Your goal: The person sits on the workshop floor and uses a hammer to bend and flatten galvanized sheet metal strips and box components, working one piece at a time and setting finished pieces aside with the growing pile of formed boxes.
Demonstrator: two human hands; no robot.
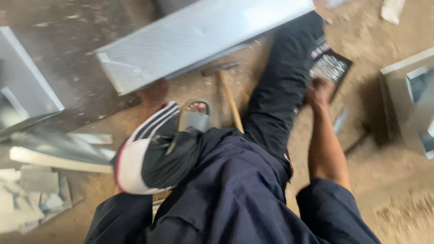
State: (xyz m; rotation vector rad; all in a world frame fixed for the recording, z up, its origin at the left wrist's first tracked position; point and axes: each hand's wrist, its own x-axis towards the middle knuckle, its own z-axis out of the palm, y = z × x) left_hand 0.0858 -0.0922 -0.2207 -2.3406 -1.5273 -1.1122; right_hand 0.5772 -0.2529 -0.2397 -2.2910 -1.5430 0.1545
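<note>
The view is blurred by motion. My left hand [153, 94], in a black sleeve with white and red stripes, grips the near edge of a long grey metal panel [194, 36] that slants across the floor. My right hand [319, 90] reaches past my outstretched black-trousered leg [280, 86] and rests at the corner of a dark flat box [332, 65] holding small shiny bits. Its fingers look curled, but the blur hides whether they hold anything. A hammer with a wooden handle [230, 101] lies between my hands, next to my foot in a grey sandal [195, 118].
Grey metal frames stand at the left [25, 86] and right [413, 99] edges. Offcuts and strips of metal [40, 190] lie piled at the lower left. The floor is dusty, with sawdust-like debris [407, 217] at the lower right.
</note>
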